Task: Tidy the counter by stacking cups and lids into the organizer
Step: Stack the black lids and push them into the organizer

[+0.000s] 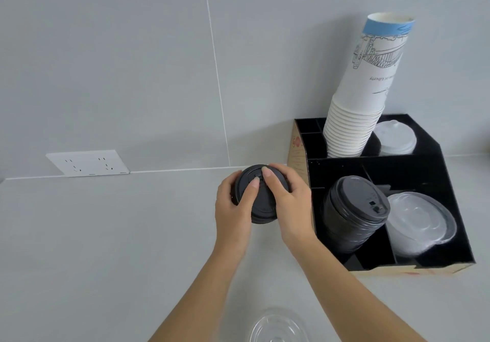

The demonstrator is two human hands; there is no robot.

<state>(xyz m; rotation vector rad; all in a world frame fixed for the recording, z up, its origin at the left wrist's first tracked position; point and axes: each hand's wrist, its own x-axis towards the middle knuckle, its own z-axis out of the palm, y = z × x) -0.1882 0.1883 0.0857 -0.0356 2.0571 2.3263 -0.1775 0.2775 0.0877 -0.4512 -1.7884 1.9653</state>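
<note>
Both your left hand [233, 206] and right hand [287, 201] are pinching the black lids [258, 203]. They look light, thin and slick, so hold the rims. The organizer [450, 201] sits at 3 o'clock.

The organizer [413, 161] stands on the counter [106, 235] at its rear right, against the wall [132, 63]. Its rear compartments hold a tall stack of inverted cups [363, 97] at centre, with a stack of lids [396, 138] just to its right. Its front row holds a tilted stack of lids [352, 214] on the left and a stack of domed lids [419, 222] on the right, a divider between them. Left of the organizer, both hands hold a lid stack [256, 195] above the counter: the left hand [233, 209] on its left side, the right hand [289, 203] on its right. A further lid [278, 325] lies on the counter at the front edge, between the forearms. A socket plate [87, 162] sits on the wall at the counter's rear left.
</note>
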